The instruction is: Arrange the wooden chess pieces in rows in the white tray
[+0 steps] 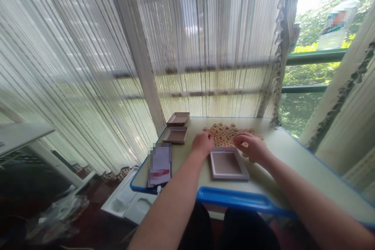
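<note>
Both my arms reach across a pale table [293, 164] with a blue rim. My left hand [202, 143] rests knuckles-up, fingers curled, at the near left edge of a heap of small round wooden pieces [227, 131]. My right hand [251, 146] is curled at the heap's near right edge, with one piece showing between its fingers. Just in front of both hands lies a shallow square tray [227, 164], with nothing in it.
Two more shallow brown trays [175, 134] [178, 118] lie at the table's far left. A phone-like flat object [159, 164] lies at the near left corner. Sheer striped curtains hang behind; a window with greenery is at right. White furniture stands low at left.
</note>
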A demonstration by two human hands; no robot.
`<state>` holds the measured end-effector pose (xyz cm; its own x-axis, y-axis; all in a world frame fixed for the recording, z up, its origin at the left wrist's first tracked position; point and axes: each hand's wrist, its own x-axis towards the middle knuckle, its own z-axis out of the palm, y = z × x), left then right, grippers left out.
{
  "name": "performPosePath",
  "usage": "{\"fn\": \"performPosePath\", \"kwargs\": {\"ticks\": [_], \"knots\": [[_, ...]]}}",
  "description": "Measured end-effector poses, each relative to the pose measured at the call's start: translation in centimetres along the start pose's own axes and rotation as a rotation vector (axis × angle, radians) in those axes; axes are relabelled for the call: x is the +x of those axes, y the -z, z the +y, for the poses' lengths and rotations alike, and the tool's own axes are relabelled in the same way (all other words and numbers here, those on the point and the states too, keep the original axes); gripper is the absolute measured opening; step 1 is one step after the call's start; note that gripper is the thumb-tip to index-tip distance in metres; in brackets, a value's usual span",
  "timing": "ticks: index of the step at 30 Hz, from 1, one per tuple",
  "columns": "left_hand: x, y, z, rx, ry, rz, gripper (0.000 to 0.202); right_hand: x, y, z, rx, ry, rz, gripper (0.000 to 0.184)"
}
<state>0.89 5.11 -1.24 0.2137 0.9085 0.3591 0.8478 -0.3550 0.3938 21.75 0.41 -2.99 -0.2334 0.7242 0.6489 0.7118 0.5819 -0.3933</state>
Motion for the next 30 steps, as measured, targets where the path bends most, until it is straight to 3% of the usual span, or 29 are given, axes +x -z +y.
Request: {"fn": "performPosePath", "kwargs": {"ticks": [4, 8, 13, 17, 23, 30], "knots": [[0.5, -0.8, -1.1, -0.029, -0.004, 0.098, 0.028, -0.1, 0.2, 2.0, -0.177, -0.171, 0.004, 0.017], [1.0, -1.3, -1.7, -0.11, -0.003, 0.117, 0.037, 0.1, 0.1, 1.9, -0.255, -0.165, -0.095, 0.017], [1.3, -1.0, -1.0, -0.124, -0.003, 0.162, 0.037, 0.5, 0.1, 1.9, -0.287, -0.246, -0.112, 0.026], [1.5, -0.9, -0.5, -0.103, 0.0, 0.149, 0.035, 0.5, -0.1, 2.3, -0.283, -0.181, -0.135, 0.032], [2.4, -1.4, -0.6, -0.142, 0.084, 0.082, 0.023, 0.4, -0.4, 2.3, -0.25, -0.185, -0.054, 0.03], [2.3, -1.1, 0.0, -0.053, -0.128, 0.058, 0.023, 0.0, -1.0, 1.1, -0.337, -0.167, 0.03, 0.018]]}}
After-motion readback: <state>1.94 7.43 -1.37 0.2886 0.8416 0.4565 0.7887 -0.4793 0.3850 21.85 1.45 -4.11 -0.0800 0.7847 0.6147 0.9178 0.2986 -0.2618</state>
